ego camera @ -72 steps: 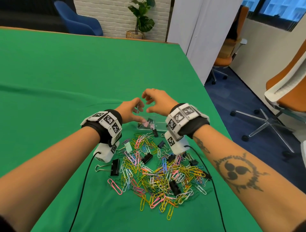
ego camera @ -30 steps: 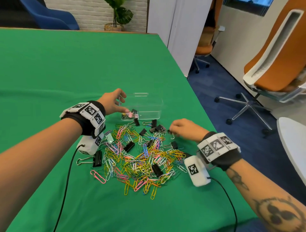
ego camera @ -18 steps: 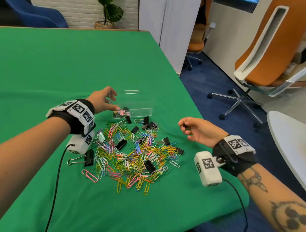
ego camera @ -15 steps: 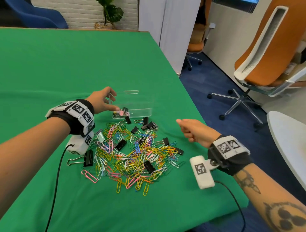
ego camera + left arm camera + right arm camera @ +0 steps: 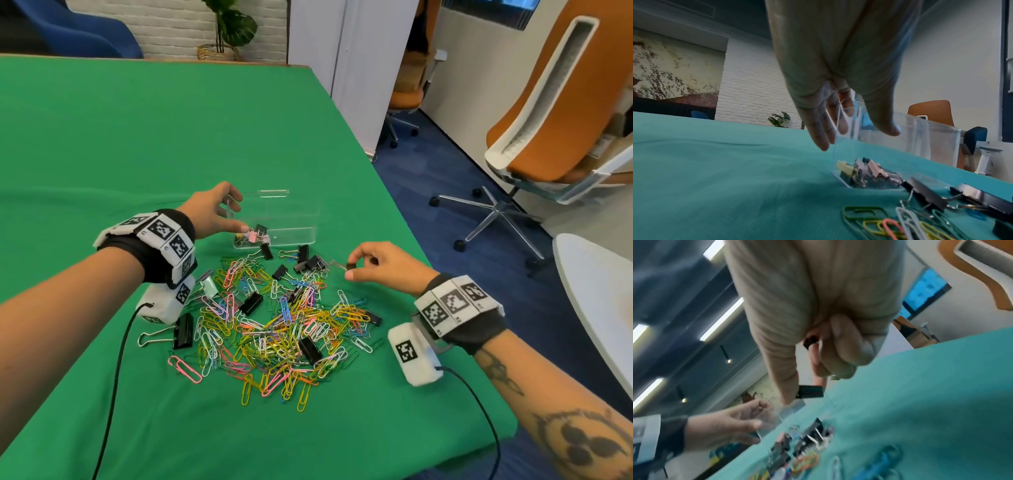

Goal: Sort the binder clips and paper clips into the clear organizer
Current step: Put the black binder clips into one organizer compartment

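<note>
The clear organizer [image 5: 291, 219] stands on the green cloth just beyond the pile of coloured paper clips [image 5: 274, 329] and black binder clips [image 5: 251, 303]. A few small binder clips [image 5: 253, 236] lie in its left compartment [image 5: 865, 172]. My left hand [image 5: 236, 216] holds the organizer's left wall, thumb [image 5: 884, 126] on one side and fingers [image 5: 824, 138] on the other. My right hand [image 5: 349, 269] hovers right of the pile and pinches a small black binder clip [image 5: 351, 266] [image 5: 810, 391] between thumb and forefinger. Another dark piece [image 5: 810, 341] shows inside its curled fingers.
The table's right edge [image 5: 428, 260] runs close beside my right hand, with blue floor and orange office chairs [image 5: 548, 144] beyond. A large black binder clip [image 5: 183, 330] lies at the pile's left. Black cables [image 5: 113, 377] trail from both wrists. Bare green cloth stretches behind the organizer.
My right hand left the organizer, dipped to the pile's right side, drew off to the right, and now comes back toward the organizer pinching a black binder clip. The left hand kept its hold.
</note>
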Available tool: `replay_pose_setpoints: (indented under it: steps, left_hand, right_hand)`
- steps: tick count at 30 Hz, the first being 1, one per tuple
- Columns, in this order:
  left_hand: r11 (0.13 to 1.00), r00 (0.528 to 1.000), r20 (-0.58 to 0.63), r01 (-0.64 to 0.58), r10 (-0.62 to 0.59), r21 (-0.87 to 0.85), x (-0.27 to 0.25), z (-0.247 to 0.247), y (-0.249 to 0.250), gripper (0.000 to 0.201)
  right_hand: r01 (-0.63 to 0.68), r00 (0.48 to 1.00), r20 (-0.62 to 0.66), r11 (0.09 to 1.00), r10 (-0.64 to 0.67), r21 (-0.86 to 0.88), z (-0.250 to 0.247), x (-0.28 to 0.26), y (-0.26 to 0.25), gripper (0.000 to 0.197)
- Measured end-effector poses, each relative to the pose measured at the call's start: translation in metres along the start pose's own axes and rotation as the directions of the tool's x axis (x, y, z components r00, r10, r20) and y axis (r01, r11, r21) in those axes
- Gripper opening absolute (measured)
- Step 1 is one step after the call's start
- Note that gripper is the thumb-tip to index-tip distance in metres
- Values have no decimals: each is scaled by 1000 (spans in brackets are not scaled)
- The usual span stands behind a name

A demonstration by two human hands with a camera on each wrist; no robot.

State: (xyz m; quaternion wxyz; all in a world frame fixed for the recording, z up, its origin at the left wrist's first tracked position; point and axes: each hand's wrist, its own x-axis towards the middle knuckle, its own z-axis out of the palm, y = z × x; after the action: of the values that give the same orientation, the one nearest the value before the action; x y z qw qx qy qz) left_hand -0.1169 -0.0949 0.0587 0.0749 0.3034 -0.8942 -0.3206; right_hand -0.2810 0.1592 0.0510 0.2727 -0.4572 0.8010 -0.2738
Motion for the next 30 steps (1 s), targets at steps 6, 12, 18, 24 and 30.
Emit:
replay_pose_setpoints:
  steps: [6,12,18,24,30]
  left_hand:
    - [999,1000,-12,-14,14,-41,-1,1,-2,56]
    - [997,999,-32,-25,23,-67,0,2,-4,57]
    - [995,999,-24,-33,31,-90,2,1,-8,57]
    - [995,999,-15,-31,29,-92,0,0,-6,60]
    - [996,1000,-8,-14,13,-92,-1,-1,-5,59]
  right_hand:
    - [193,963,-150,963,-222,-190,3,51,-67,22]
    - [181,972,-67,903,-223,-390,37,106,-112,38]
    - [136,975,-128,946,-180,-295,24,109,-115,38]
    - [201,978,7,932,-209,-302,35,119,-140,39]
    - [201,974,-20,903,-225,-378,31,116,-130,43]
